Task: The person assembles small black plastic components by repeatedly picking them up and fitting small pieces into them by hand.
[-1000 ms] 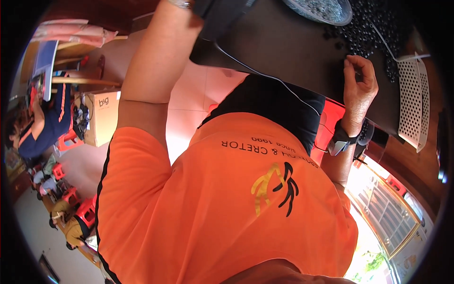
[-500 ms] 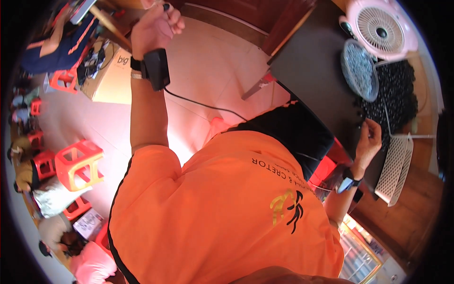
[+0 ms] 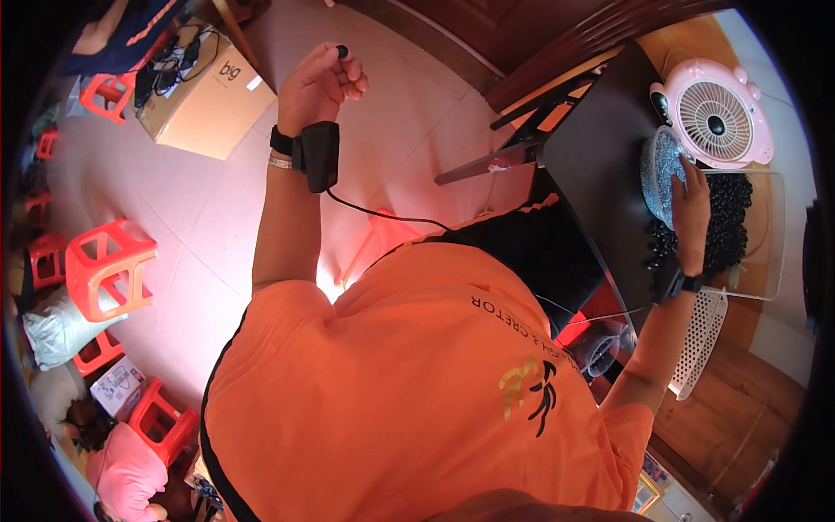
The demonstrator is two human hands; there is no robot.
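Observation:
My left hand [image 3: 318, 90] is raised over the floor, its thumb and fingers pinching a small round black piece [image 3: 342, 52]. A black device on a cable [image 3: 391, 214] is strapped at that wrist. At the right my other, right hand [image 3: 693, 213] reaches over a bowl [image 3: 649, 184] of small bluish, shiny pieces [image 3: 668, 161]. Its fingertips touch the contents at the bowl's right side; whether they grip a piece is too small to tell. Beside and partly under this hand spreads a pile of small black pieces [image 3: 731, 204], partly in a clear shallow tray [image 3: 777, 252].
The dark table [image 3: 600, 143] runs along my right. A pink fan [image 3: 716, 122] stands behind the bowl, and a white perforated basket [image 3: 701, 344] sits nearer me. On the floor at left are a cardboard box [image 3: 209, 109] and several red stools [image 3: 109, 270]. Other people sit at far left.
My right hand has moved from the near edge of the black pile forward to the bowl. The view has shifted; my left hand still pinches the black piece.

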